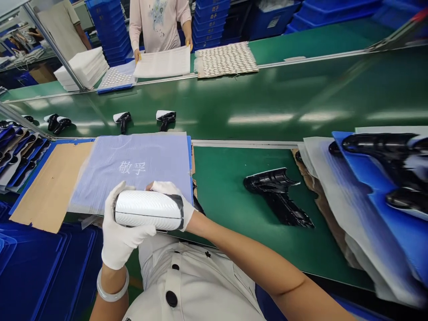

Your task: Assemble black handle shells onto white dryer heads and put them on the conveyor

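Close to my body, both gloved hands hold a hair dryer housing [149, 209], its barrel white and ribbed with a dark seam and black end. My left hand [120, 238] wraps the barrel's left end, thumb along the near side. Curled behind the right end is my right hand [172, 191], most of its fingers hidden by the barrel. Beneath lies a blue board covered by a translucent sheet [133, 160] with white characters. To the right, a black half shell of a hair dryer [279, 194] rests on the green bench.
Stacked boards and sheets with black shells [384, 156] fill the right side. White-and-black dryer housings [165, 118] lie along the green conveyor [267, 102]. Across it, a person [160, 26] handles a white sheet [163, 62]. Brown cardboard [50, 178] and blue bins [33, 267] are at left.
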Tool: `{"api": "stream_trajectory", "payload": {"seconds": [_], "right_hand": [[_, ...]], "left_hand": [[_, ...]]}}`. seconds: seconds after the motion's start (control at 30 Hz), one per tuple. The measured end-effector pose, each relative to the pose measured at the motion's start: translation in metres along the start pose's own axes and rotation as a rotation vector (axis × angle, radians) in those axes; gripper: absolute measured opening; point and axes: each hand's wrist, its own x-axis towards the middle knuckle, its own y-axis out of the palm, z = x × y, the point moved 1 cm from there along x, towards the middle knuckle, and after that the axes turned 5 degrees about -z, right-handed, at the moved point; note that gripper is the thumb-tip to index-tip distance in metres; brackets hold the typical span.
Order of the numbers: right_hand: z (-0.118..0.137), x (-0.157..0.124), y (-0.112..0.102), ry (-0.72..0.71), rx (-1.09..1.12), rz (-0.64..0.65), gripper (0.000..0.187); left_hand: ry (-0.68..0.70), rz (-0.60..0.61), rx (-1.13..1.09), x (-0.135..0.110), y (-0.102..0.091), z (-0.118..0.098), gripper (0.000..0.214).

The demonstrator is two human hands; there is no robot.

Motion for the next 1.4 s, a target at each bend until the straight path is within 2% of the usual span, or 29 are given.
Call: {"api": "stream_trajectory", "payload": {"seconds": [0.1, 0.2, 0.43, 0.57, 0.8, 1.03, 1.17, 1.3, 1.4], "right_hand": [[0.001, 0.008, -0.006, -0.077, -0.175, 0.093, 0.016], [0.000, 0.012, -0.007, -0.168, -0.277, 0.076, 0.022], [-0.002, 0.015, -0.007, -0.291, -0.349, -0.265, 0.025], [0.001, 0.016, -0.012, -0.316, -0.346, -0.364, 0.025], [0.006, 0.018, -0.029, -0.568, -0.426, -0.528, 0.029], [0.020, 0.021, -0.040, -0.586, -0.460, -0.504, 0.026], [0.023, 0.018, -0.043, -0.579, -0.387, -0.385, 0.025], [0.002, 0.019, -0.040, -0.522, -0.279, -0.234, 0.016], [-0.024, 0.020, -0.035, -0.464, -0.216, -0.196, 0.020]], "left_hand": [[-0.007, 0.009, 0.006, 0.000, 0.000, 0.000, 0.096], [-0.005, -0.005, 0.025, -0.001, 0.000, -0.001, 0.098], [0.031, 0.028, 0.070, 0.001, 0.000, -0.003, 0.104], [0.050, 0.039, 0.080, 0.002, -0.001, -0.002, 0.104], [0.012, 0.046, 0.018, 0.001, -0.001, -0.001, 0.104], [-0.060, 0.038, -0.006, 0.001, -0.002, -0.001, 0.106], [-0.094, 0.022, 0.010, 0.003, -0.001, -0.001, 0.104], [-0.110, 0.044, -0.009, 0.004, -0.001, 0.002, 0.100], [-0.121, 0.077, -0.065, 0.005, -0.002, 0.004, 0.097]]}}
